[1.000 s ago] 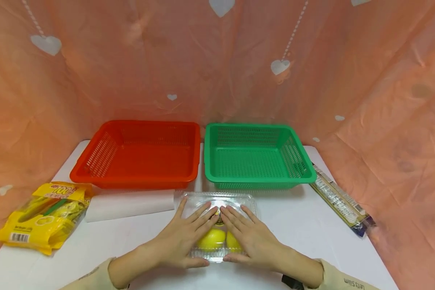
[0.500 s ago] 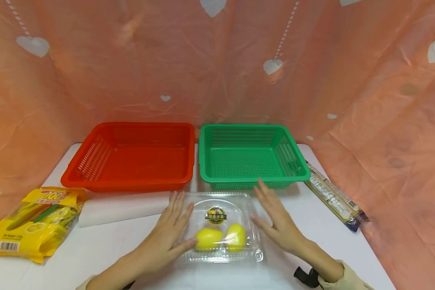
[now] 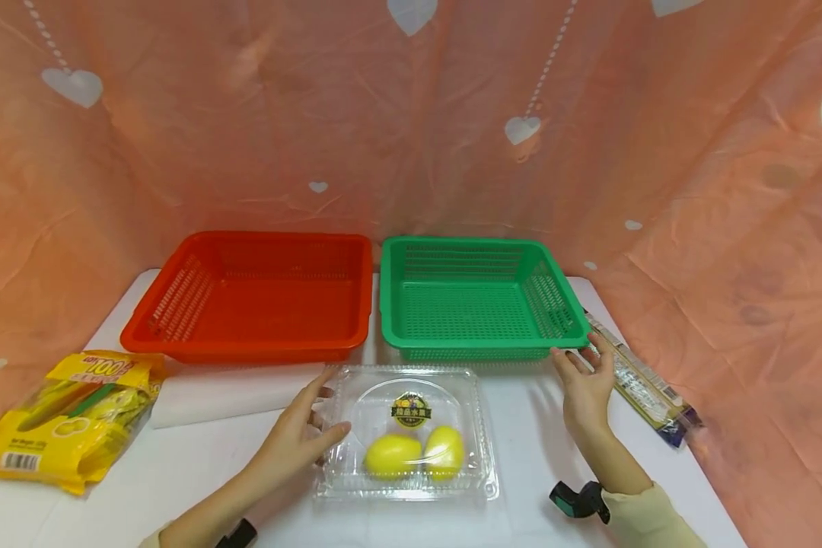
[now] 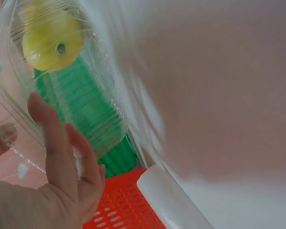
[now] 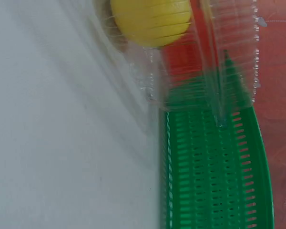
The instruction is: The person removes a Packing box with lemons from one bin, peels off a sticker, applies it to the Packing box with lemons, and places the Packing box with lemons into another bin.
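Note:
A clear plastic clamshell box (image 3: 352, 472) lies closed on the white table, holding two yellow fruits (image 3: 393, 455) and bearing a dark label (image 3: 411, 409) on its lid. My left hand (image 3: 300, 428) is at the box's left side, fingers spread and slightly bent. In the left wrist view the fingers (image 4: 59, 152) stand close to the box wall; I cannot tell how firmly they touch. My right hand (image 3: 585, 396) is apart from the box, its loosely bent fingertips near the front right corner of the green basket (image 3: 479, 342). That hand does not show in the right wrist view.
A red basket (image 3: 246, 354) stands left of the green one. A white paper roll (image 3: 236, 396) lies in front of it. At the far left is a yellow snack bag (image 3: 68, 426); at the right edge lies a long flat packet (image 3: 647, 388). A pink curtain hangs behind.
Both hands have come off the box's lid. The left moved to the box's left side; the right moved away to the right, beside the green basket's corner. The box has stayed nearly in place.

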{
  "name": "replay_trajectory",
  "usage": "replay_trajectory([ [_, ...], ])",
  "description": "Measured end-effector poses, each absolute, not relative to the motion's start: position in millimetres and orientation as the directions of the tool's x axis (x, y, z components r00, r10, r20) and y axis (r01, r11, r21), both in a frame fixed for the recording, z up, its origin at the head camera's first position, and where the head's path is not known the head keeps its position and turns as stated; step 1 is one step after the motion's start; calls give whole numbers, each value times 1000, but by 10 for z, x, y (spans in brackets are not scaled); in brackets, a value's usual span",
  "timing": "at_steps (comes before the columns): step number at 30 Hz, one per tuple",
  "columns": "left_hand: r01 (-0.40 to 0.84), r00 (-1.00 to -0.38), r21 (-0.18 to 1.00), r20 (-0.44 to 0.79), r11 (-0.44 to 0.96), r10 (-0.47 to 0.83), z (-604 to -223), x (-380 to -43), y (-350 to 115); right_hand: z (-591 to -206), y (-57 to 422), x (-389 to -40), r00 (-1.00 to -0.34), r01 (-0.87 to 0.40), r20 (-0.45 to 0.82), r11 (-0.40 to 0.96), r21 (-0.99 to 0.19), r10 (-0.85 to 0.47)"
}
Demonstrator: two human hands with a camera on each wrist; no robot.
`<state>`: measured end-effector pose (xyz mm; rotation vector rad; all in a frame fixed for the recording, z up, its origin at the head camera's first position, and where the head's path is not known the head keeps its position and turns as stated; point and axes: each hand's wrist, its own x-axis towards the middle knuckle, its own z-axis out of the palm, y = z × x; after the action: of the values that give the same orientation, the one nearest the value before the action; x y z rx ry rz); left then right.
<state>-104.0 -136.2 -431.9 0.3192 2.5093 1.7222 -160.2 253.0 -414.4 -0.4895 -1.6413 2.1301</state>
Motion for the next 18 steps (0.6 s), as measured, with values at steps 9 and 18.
replay_trajectory([
  [9, 7, -963, 968, -61, 249, 262, -4241, -1031, -1351, -4150, 2369, -1676, -846, -225, -17, -385, -895, 532],
  [18, 53, -947, 968, -30, 247, 321, -4059, -1016, -1399, -4171, 2378, -1756, -812, -250, -22, -382, -889, 583],
])
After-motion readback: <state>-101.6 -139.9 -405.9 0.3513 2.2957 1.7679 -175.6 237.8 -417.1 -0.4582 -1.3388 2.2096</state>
